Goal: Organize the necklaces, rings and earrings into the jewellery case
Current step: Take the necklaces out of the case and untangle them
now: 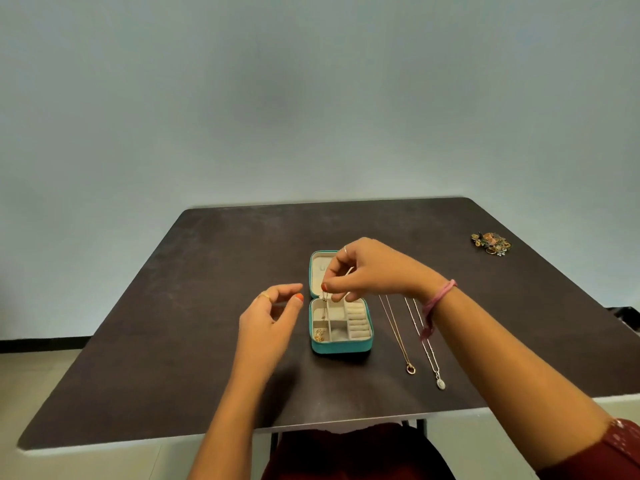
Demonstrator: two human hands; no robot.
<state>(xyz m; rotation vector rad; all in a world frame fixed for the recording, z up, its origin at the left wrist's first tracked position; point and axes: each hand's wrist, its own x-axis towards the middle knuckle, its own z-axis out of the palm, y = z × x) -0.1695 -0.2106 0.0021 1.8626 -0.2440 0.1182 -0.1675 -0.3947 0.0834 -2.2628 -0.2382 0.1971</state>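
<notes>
On the dark, matte table (173, 306) sits your small teal jewellery case (341, 345), open flat, its cream velvety lining split into square compartments with a column of padded ring rolls (357, 320) along the right side. Your right hand (367, 270) hovers over the hinge, thumb and forefinger pinching a thin gold chain (325, 306) that hangs straight down into the upper left compartment. Your left hand (268, 317) floats just beside the case's left edge, fingers loosely curled and holding nothing. A small tangle of gold links (318, 335) lies in the lower left compartment. Right of the case, two necklaces lie stretched out side by side: a gold necklace (398, 337) ending in a ring-shaped pendant, and a silver necklace (427, 344) ending in an oval one. Far off at the right corner rests a heap of mixed jewellery (491, 243).
</notes>
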